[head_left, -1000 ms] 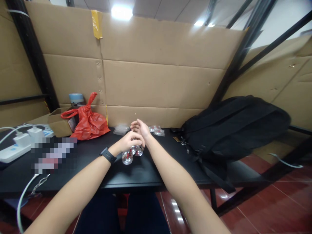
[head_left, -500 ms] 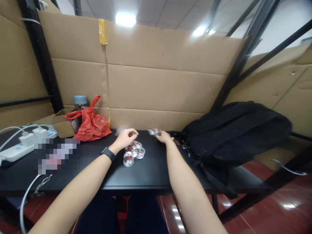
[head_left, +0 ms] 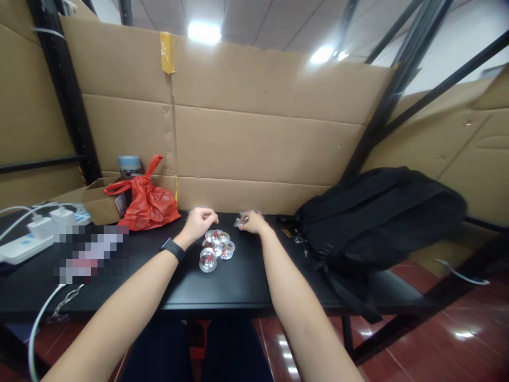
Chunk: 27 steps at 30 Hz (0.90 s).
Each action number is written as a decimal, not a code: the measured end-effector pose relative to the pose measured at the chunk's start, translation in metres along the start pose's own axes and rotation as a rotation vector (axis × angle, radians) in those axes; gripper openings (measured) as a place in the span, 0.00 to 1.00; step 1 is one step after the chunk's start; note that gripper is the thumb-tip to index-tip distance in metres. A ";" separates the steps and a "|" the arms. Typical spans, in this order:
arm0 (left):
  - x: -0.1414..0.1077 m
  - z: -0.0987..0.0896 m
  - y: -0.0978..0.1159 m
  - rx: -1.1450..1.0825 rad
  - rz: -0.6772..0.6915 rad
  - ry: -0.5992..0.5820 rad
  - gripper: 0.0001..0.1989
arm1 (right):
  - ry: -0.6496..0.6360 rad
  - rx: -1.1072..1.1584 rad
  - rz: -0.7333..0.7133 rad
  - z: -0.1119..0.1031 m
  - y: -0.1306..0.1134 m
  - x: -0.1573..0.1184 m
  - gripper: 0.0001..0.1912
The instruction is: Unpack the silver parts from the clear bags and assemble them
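Note:
My left hand (head_left: 198, 225), with a dark watch (head_left: 173, 249) on its wrist, hovers just behind and left of a small pile of round, clear and silvery discs with red centres (head_left: 208, 260). Its fingers are curled in, and whatever they may hold is hidden. Farther right, near the cardboard wall, the fingers of my right hand (head_left: 254, 223) are closed on a small clear plastic packet (head_left: 239, 220). The packet looks shiny, but its contents are too blurred to tell. Several discs in the pile overlap on the black tabletop (head_left: 238, 286).
A red plastic bag (head_left: 149, 204), an open cardboard box (head_left: 101, 204) and a blue-lidded jar (head_left: 130, 163) stand at the left. A white power strip (head_left: 24, 249) with plugs lies beyond them. On the right rests a black backpack (head_left: 382, 217), keys beside it.
My right hand has moved left and its fingers have come round over the clear packet. My left hand has shifted slightly left. The discs lie as before.

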<state>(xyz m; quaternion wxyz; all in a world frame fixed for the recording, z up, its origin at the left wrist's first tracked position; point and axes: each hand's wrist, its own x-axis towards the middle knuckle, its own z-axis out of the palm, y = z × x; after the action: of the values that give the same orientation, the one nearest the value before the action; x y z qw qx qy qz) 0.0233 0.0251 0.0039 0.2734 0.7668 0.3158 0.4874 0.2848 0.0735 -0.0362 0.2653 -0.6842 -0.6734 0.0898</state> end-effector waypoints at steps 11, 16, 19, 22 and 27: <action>0.001 0.000 -0.012 0.151 -0.023 0.062 0.17 | 0.054 0.660 -0.172 -0.004 -0.040 -0.007 0.12; 0.002 -0.002 -0.018 0.180 -0.062 0.168 0.19 | -0.001 0.807 -0.308 -0.014 -0.065 -0.018 0.19; 0.003 -0.003 -0.025 0.217 -0.067 0.188 0.16 | -0.050 0.837 -0.340 -0.018 -0.076 -0.027 0.19; 0.002 -0.004 -0.033 0.288 -0.017 0.082 0.10 | -0.026 0.871 -0.320 -0.018 -0.081 -0.030 0.18; -0.002 -0.009 -0.032 0.544 0.207 -0.021 0.24 | 0.143 0.937 -0.227 -0.010 -0.081 -0.025 0.15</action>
<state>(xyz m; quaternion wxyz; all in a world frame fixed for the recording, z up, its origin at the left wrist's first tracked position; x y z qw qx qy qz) 0.0080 0.0456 -0.0170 0.0100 0.8452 0.3522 0.4020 0.2171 0.0430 0.0059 0.5985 -0.4176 -0.6110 0.3066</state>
